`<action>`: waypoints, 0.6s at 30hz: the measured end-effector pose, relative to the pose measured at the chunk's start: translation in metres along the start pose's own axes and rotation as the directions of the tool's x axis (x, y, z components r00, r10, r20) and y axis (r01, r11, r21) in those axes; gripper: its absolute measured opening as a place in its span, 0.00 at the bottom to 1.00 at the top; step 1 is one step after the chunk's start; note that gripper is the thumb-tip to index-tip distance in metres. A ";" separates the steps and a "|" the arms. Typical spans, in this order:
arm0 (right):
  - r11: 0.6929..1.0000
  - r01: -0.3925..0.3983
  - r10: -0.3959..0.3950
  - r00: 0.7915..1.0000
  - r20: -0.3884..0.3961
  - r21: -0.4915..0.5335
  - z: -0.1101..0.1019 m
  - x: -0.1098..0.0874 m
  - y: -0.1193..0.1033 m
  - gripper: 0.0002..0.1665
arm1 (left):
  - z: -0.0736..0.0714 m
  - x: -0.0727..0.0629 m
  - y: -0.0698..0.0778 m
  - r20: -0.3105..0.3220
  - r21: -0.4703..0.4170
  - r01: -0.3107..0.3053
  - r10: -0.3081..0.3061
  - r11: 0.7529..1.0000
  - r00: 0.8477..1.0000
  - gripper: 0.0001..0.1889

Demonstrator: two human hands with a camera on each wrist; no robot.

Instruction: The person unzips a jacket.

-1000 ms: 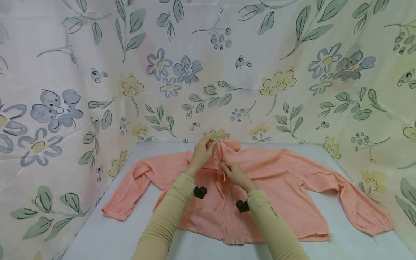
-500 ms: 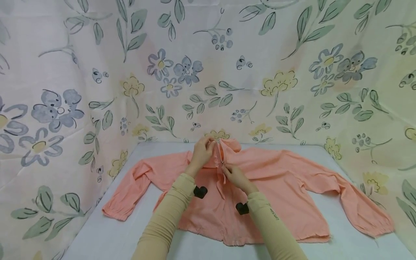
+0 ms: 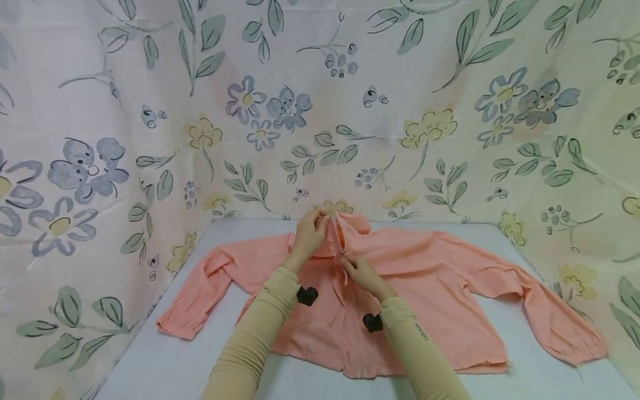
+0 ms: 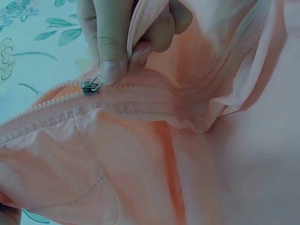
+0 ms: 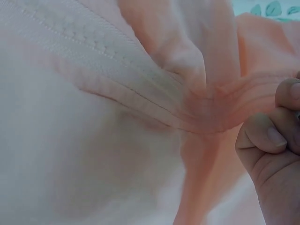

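Observation:
A salmon-pink zip-up jacket (image 3: 430, 300) lies front up, sleeves spread to both sides. My left hand (image 3: 310, 236) grips the top of its collar beside the zip and keeps it raised. Just below, my right hand (image 3: 365, 275) pinches the zip's pull. In the left wrist view the small metal slider (image 4: 89, 88) sits under the right thumb (image 4: 111, 70); the teeth are apart on the collar side of it and joined on the other. The right wrist view has the right hand's curled fingers (image 5: 265, 133) at its right edge, beside bunched fabric.
The jacket rests on a white-covered table (image 3: 165, 366). A floral cloth (image 3: 320, 111) hangs behind and along both sides. One jacket sleeve (image 3: 187, 305) reaches toward the left edge, the other (image 3: 555, 316) toward the right. Black heart-shaped pieces (image 3: 307, 296) show beside both cuffs.
My right hand has drawn the slider slightly down, and the gap between the zip's teeth at the collar is longer. The left hand keeps its hold on the collar, nearly still.

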State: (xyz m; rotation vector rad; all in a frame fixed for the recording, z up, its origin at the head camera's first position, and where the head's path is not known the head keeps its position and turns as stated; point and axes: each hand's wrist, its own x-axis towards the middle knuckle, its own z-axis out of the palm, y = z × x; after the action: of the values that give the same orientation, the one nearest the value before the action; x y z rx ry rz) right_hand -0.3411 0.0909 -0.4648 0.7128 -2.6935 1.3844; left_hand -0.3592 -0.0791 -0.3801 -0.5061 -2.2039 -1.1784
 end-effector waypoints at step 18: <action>0.993 -0.113 0.112 0.993 0.045 0.031 0.002 -0.007 0.006 0.21 | -0.003 0.004 -0.003 -0.101 -0.051 0.014 -0.019 0.999 0.995 0.04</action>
State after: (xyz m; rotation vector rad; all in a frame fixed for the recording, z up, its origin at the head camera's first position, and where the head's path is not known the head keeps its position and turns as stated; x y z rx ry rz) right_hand -0.3370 0.0945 -0.4724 0.6091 -2.7904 1.4585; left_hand -0.3625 -0.0833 -0.3780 -0.4399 -2.1008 -1.2427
